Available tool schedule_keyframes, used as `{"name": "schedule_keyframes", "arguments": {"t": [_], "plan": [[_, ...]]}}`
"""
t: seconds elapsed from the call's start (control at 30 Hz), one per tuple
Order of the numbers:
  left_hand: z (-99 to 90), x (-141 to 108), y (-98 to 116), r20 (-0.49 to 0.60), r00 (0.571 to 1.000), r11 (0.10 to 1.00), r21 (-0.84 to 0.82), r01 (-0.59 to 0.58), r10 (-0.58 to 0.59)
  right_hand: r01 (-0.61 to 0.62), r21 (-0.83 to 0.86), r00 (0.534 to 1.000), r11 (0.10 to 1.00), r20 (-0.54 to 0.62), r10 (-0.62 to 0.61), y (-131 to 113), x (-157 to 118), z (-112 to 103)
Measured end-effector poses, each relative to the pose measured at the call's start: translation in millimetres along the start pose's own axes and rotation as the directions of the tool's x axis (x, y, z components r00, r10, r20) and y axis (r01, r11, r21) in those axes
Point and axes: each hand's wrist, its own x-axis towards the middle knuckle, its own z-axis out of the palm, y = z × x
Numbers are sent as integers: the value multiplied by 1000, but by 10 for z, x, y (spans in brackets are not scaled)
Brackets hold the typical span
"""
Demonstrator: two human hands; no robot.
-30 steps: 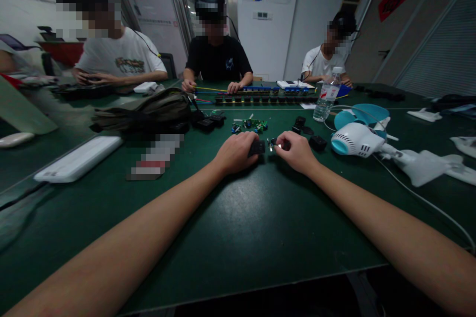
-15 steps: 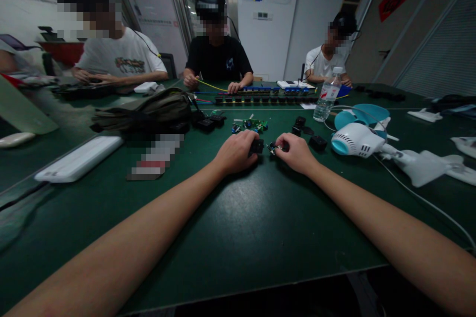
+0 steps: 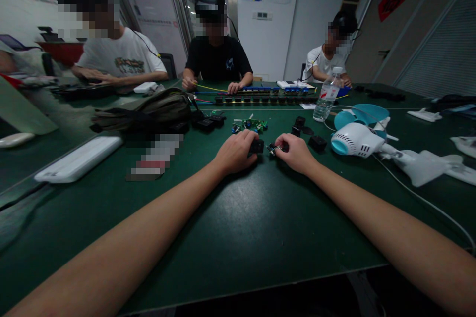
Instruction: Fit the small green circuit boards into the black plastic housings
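Observation:
My left hand (image 3: pixel 237 152) is closed round a small black box (image 3: pixel 257 146) whose end shows beyond the fingers. Just right of it, across a narrow gap, my right hand (image 3: pixel 294 152) pinches a small part with metal pins (image 3: pixel 272 149); dark material shows at its fingertips. Behind my left hand lie several small green circuit boards (image 3: pixel 256 124). Black blocks (image 3: pixel 318 143) rest beyond and to the right of my right hand.
On the green table (image 3: pixel 238 237) are a dark bag (image 3: pixel 148 111), a white power strip (image 3: pixel 82 157), a water bottle (image 3: pixel 327 96) and a white-and-teal device (image 3: pixel 353 139) with a cable. Three people sit across, one handling a yellow wire (image 3: pixel 210 87).
Both my hands stay almost where they were, with the same things in them. The person in black has lowered the yellow wire slightly.

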Motion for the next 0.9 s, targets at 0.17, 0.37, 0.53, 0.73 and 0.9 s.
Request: {"name": "schedule_keyframes", "arguments": {"t": [0.17, 0.37, 0.53, 0.73, 0.9], "plan": [[-1, 0, 3, -1, 1000, 1000, -5, 3, -3, -14, 13, 1000, 1000, 8, 14, 25, 1, 17], [6, -1, -5, -10, 1000, 1000, -19, 3, -3, -19, 20, 999, 1000, 29, 18, 35, 0, 22], [-2, 0, -1, -6, 1000, 1000, -5, -10, 10, -42, -1, 998, 999, 39, 42, 16, -2, 16], [-1, 5, -5, 28, 999, 1000, 10, 15, -15, -42, -1, 999, 999, 34, 42, 16, -2, 21], [2, 5, -33, 71, 994, 997, 30, 76, -78, -22, 1, 999, 1000, 34, 22, 40, -2, 23]]}}
